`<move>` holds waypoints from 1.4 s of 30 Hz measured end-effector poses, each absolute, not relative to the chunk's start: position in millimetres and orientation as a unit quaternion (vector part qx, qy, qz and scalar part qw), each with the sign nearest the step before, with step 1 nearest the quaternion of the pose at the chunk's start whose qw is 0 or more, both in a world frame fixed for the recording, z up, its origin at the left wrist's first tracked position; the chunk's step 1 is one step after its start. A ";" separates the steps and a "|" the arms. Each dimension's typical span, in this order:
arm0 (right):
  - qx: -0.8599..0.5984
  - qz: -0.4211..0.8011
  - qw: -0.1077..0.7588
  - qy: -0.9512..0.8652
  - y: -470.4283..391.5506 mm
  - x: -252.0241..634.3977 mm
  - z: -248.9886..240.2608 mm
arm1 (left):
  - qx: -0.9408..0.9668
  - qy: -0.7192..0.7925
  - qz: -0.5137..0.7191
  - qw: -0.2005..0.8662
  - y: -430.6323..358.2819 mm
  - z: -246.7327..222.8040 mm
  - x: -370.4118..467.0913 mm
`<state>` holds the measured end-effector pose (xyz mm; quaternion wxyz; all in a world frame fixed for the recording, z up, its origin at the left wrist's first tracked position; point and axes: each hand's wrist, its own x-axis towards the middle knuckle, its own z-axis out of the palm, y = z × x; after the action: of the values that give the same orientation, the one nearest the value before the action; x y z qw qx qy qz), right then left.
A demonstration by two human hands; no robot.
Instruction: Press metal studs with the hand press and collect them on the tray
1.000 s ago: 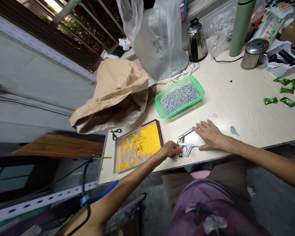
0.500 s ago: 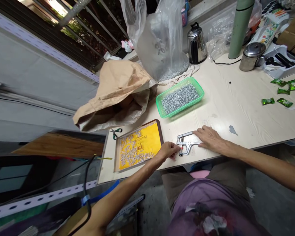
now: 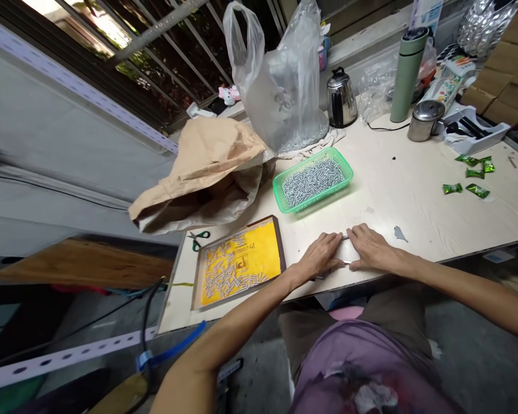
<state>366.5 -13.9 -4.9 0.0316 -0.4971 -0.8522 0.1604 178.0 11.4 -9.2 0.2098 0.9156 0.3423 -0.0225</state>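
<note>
Low over the table's front edge, metal snap-fastener pliers [image 3: 346, 262] lie sideways between my two hands. My left hand [image 3: 322, 256] is closed around their head end and hides the jaws. The handle end is gripped by my right hand [image 3: 369, 247], fingers bent over both handles. Only short stretches of the silvery handles show between the hands. Left of my left hand is a shallow tray [image 3: 280, 246] with a yellow bottom and many small metal pins. Behind the hands stands a green plastic basket [image 3: 317, 199] filled with similar small metal pieces.
A brown paper sack [image 3: 216, 152] and a clear plastic bag [image 3: 285, 98] stand behind the tray. Scissors [image 3: 197, 238] lie at the left. Further back are a kettle [image 3: 342, 100], a green flask [image 3: 408, 80] and a steel mug [image 3: 423, 122]; green wrapped sweets [image 3: 452, 188] lie right.
My left hand has gone from pinching at the pliers' jaws to wrapping over their head. My right hand stays on the handles. The camera view has shifted slightly.
</note>
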 end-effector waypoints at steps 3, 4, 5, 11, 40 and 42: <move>-0.485 0.149 0.009 -0.862 -15.5 368.4 1.8 | 0.925 0.331 -0.059 0.178 12.7 -7.5 181.1; -0.480 0.143 0.008 -0.865 -16.5 368.6 2.7 | 0.926 0.331 -0.068 0.168 12.5 -6.8 182.6; -0.479 0.134 0.009 -0.868 -17.6 368.5 2.8 | 0.926 0.333 -0.075 0.162 12.1 -6.0 184.1; -0.471 0.092 0.004 -0.877 -18.5 363.8 -2.9 | 0.917 0.350 -0.070 0.178 11.8 -4.0 188.8; -0.378 0.071 0.003 -0.923 29.3 318.9 9.2 | 0.889 0.353 0.195 0.215 -64.3 -48.4 197.8; -0.278 0.091 0.000 -0.956 19.1 296.3 11.0 | 0.885 0.360 0.182 0.234 -64.6 -50.6 198.9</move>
<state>296.3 19.1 11.0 0.0000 -0.2779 -0.9563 0.0909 198.9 -64.6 -50.6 0.2337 0.8848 0.3599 0.1817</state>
